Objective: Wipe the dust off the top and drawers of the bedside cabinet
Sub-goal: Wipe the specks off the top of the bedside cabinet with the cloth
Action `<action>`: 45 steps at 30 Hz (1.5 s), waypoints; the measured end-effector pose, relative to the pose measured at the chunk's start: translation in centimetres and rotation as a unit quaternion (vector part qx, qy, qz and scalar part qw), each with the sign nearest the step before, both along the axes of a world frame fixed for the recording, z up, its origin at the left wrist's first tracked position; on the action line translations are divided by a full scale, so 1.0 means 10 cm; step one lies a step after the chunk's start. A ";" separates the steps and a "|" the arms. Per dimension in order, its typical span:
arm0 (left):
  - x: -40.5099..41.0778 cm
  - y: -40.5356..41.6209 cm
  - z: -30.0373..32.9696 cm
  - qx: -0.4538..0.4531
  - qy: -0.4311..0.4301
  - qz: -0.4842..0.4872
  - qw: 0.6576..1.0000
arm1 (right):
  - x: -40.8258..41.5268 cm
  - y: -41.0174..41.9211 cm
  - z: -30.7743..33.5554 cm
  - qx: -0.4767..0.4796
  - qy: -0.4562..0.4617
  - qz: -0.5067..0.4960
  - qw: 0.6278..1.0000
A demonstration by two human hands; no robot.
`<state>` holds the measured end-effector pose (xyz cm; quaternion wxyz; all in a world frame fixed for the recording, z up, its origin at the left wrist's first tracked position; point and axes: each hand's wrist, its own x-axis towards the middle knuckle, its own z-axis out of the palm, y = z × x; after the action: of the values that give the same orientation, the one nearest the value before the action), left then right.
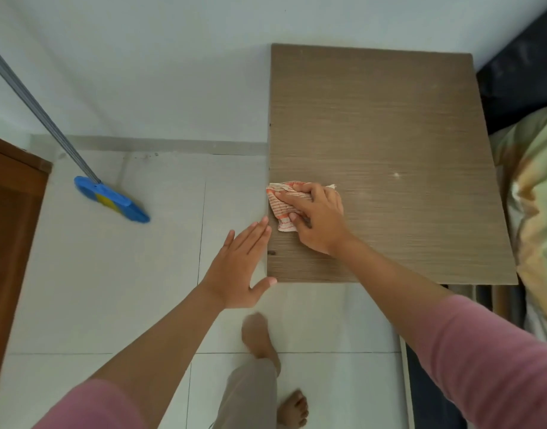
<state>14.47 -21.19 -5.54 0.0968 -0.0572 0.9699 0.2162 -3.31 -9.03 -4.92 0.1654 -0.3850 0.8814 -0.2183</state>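
The bedside cabinet's brown wood-grain top [390, 144] fills the upper right of the head view, with pale dust specks on it. My right hand [318, 221] presses a crumpled white cloth with orange stripes [281, 209] onto the top near its left edge. My left hand [238, 267] is flat with fingers together and thumb apart, held at the cabinet's front left corner, its fingertips at the left edge. It holds nothing. The drawers are hidden below the top.
A blue broom head [111, 199] with a grey handle rests on the white tiled floor [111, 274] to the left. A brown wooden door [12, 227] stands at far left. A bed with a green-patterned cover [535, 196] adjoins the cabinet's right side. My bare feet [260, 335] are below.
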 end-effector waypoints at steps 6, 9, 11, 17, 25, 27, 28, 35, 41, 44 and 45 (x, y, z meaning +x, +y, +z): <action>0.09 0.06 -0.06 -0.012 0.029 0.016 0.999 | 0.26 0.19 0.02 0.000 -0.006 0.015 1.000; 0.12 0.09 -0.08 -0.016 0.033 0.027 0.999 | 0.37 0.25 0.03 0.000 -0.009 0.021 1.000; 0.13 0.11 -0.09 -0.021 0.039 0.027 0.999 | 0.45 0.30 0.03 -0.002 -0.005 0.022 1.000; 0.14 0.06 -0.15 -0.015 0.041 0.027 0.999 | 0.66 0.44 0.02 -0.012 -0.003 0.021 1.000; 0.12 0.01 -0.18 -0.025 0.045 0.005 0.999 | 0.78 0.60 0.04 -0.005 -0.002 0.052 0.999; 0.12 0.01 -0.17 -0.034 0.044 0.000 0.998 | 0.80 0.64 0.05 -0.006 -0.010 0.061 0.998; 0.12 0.01 -0.17 -0.039 0.044 -0.004 0.998 | 0.81 0.66 0.06 -0.008 -0.012 0.065 0.998; 0.12 0.02 -0.14 -0.059 0.022 -0.012 0.998 | 0.83 0.78 0.15 0.015 -0.041 0.101 0.994; 0.11 0.00 -0.06 -0.066 -0.001 -0.019 0.998 | 0.63 0.77 0.46 0.110 -0.149 0.210 0.960; 0.02 -0.08 0.02 -0.070 0.008 -0.018 0.997 | 0.40 0.71 0.57 0.094 -0.181 0.162 0.966; -0.03 -0.12 0.04 -0.068 0.010 -0.010 0.998 | 0.32 0.68 0.60 0.086 -0.184 0.140 0.969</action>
<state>14.20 -22.35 -5.16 0.0853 -0.0515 0.9838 0.1488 -0.12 -2.21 1.07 0.3862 -0.4422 0.7885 -0.1833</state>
